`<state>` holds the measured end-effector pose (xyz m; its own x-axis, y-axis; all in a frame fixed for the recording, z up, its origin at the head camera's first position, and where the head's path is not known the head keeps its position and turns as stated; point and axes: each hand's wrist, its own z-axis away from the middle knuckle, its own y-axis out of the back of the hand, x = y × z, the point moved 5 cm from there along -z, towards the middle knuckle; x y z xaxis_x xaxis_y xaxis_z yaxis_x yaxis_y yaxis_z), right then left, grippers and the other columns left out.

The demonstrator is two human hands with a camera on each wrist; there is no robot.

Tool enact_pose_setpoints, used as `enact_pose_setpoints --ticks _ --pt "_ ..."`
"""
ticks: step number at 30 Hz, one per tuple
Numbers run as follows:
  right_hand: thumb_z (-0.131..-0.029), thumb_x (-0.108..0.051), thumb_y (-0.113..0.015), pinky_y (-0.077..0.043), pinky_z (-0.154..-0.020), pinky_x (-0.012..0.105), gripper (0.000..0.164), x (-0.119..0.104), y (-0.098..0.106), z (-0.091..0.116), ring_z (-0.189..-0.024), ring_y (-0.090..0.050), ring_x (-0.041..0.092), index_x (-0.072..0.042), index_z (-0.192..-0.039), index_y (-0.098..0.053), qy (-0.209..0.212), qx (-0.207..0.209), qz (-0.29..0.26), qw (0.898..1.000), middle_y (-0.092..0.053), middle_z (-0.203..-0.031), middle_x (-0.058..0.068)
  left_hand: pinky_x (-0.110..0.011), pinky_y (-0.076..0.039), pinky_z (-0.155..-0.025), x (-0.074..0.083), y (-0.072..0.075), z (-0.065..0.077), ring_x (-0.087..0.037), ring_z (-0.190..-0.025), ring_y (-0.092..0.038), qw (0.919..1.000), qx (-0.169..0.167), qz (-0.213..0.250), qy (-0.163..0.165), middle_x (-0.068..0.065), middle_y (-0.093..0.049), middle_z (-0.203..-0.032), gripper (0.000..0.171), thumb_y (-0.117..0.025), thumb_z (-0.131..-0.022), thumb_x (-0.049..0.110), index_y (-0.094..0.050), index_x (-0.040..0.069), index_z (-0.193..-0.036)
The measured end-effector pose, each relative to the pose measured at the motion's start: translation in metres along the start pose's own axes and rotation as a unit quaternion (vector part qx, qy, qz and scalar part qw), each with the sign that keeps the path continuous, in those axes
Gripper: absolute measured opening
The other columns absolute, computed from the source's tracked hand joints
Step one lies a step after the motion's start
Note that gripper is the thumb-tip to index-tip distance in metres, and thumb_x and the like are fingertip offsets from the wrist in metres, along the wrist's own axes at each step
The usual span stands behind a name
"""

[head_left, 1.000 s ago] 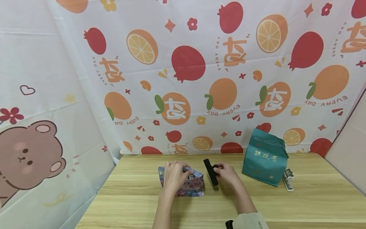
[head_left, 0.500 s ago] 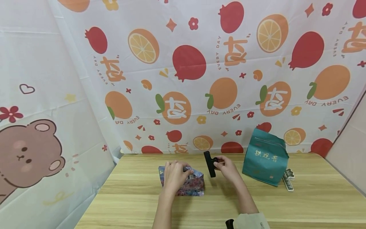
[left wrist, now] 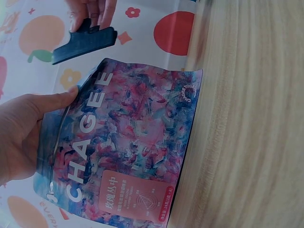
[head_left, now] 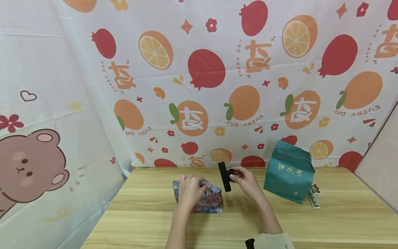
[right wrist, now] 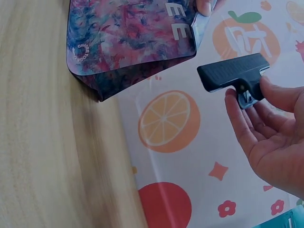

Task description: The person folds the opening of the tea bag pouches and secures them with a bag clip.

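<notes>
A pink, purple and blue CHAGEE bag [left wrist: 128, 123] stands on the table with its top edge folded over. My left hand [head_left: 190, 192] grips that fold, the thumb pressing on the front; the other fingers are mostly behind the bag in the left wrist view. Just right of the bag, my right hand [head_left: 245, 181] pinches a wide black bag clip [right wrist: 235, 73] by its handles. The clip hangs in the air, apart from the bag, its long bar towards the fold. Whether the clip's mouth is parted is hard to tell.
A teal pouch [head_left: 289, 173] with gold characters stands at the right of the wooden table [head_left: 140, 214]. Beside it lies a small green and white flat item [head_left: 314, 196]. A fruit-print cloth [head_left: 205, 103] hangs behind the table. Something black [head_left: 249, 243] shows by the right sleeve.
My right hand has raised the black clip off the tabletop area and shifted it slightly left, towards the bag. The left hand and the bag have stayed in place.
</notes>
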<state>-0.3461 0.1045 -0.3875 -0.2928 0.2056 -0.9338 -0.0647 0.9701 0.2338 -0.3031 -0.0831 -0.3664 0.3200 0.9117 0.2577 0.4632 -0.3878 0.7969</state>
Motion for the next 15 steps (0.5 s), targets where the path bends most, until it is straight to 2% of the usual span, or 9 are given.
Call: enact_pose_setpoints --ticks 5,15 --pt "-0.087 -0.004 -0.061 -0.047 -0.074 0.033 0.021 -0.006 0.0 0.004 -0.085 -0.057 0.021 0.002 -0.107 -0.062 0.034 0.002 0.021 0.999 -0.06 -0.09 0.007 -0.03 -0.02 -0.06 0.0 0.0 0.002 -0.01 -0.062 -0.045 1.0 0.0 -0.001 0.003 0.008 -0.064 -0.07 0.012 -0.078 -0.071 0.029 -0.073 0.019 -0.076" --pt "-0.087 -0.002 -0.061 -0.048 -0.076 0.029 0.021 -0.012 -0.006 0.009 -0.089 -0.057 0.021 -0.001 -0.108 -0.063 0.06 -0.022 -0.014 0.998 -0.06 -0.094 0.007 -0.03 -0.021 -0.061 0.003 0.0 0.005 -0.009 -0.06 -0.042 1.0 -0.007 -0.004 0.002 0.01 -0.062 -0.068 0.011 -0.077 -0.072 0.029 -0.073 0.02 -0.076"
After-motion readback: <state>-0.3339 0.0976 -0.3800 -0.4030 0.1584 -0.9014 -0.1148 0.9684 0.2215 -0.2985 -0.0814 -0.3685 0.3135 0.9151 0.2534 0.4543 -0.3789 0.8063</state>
